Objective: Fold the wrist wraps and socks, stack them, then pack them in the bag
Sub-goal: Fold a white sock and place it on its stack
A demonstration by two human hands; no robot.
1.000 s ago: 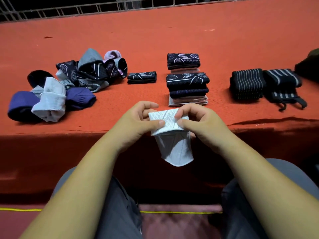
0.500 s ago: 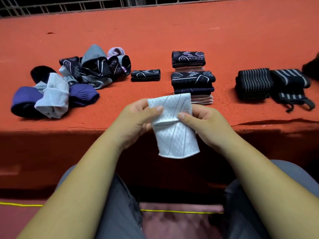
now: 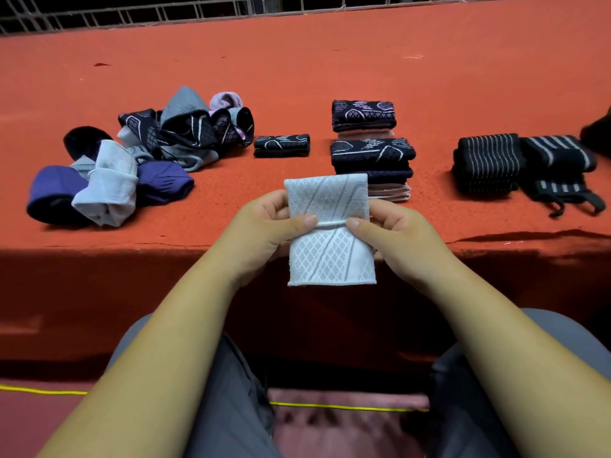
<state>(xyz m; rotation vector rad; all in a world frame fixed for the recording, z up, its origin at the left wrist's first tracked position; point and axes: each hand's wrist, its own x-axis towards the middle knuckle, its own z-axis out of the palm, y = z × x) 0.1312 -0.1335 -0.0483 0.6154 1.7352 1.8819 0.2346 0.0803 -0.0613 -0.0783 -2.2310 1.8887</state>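
Note:
A white patterned sock (image 3: 329, 233) is held upright in front of the table edge. My left hand (image 3: 264, 231) pinches its left side and my right hand (image 3: 388, 238) pinches its right side, both thumbs on a fold line across its middle. Behind it stand two stacks of folded dark patterned socks (image 3: 372, 160), (image 3: 363, 115). One folded dark sock (image 3: 281, 146) lies alone to the left. A pile of unfolded socks (image 3: 185, 133) and more blue and white ones (image 3: 99, 190) lie at the left. Folded black striped wrist wraps (image 3: 486, 163) and another wrap (image 3: 562, 166) sit at the right.
Everything lies on a red cloth-covered table (image 3: 297, 67) whose front edge runs just behind my hands. A dark object (image 3: 600, 130) shows at the far right edge. A metal grid (image 3: 165, 11) runs along the back. Below, between my knees, is pink cloth (image 3: 347, 424).
The sock has been raised and straightened from a hanging, half-folded shape to a flat upright rectangle. Both hands moved up slightly with it.

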